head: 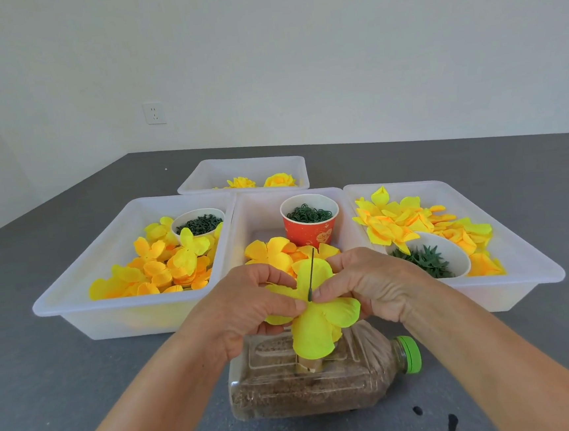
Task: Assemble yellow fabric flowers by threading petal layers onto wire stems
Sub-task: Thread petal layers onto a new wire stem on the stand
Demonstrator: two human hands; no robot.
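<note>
The yellow fabric flower [314,319] sat on a thin dark green wire stem [311,275], held in front of the person above a plastic bottle [311,384] lying on its side on the grey table [66,372]. In the head view, the left hand [250,307] pinched the petals at the base of the stem, thumb and fingers curled onto the fabric. The right hand [372,286] pinched the same centre from the other side, fingertips closed on the petals beside the stem. The stem's free end pointed up and away. The bottle held brown grain-like fill and had a green cap [409,354]; no label could be read.

Behind stood 4 white trays. The left tray [76,285] held loose petals and a white cup of dark green rings [198,223]. The middle tray [249,218] held petals and a red paper cup [310,225] with a gold heart print, its writing too small to read. The right tray [520,249] held petals and a white bowl of green leaf pieces [428,259]. The far tray [244,170] held 2 finished flowers. A wall socket [154,113] showed behind.
</note>
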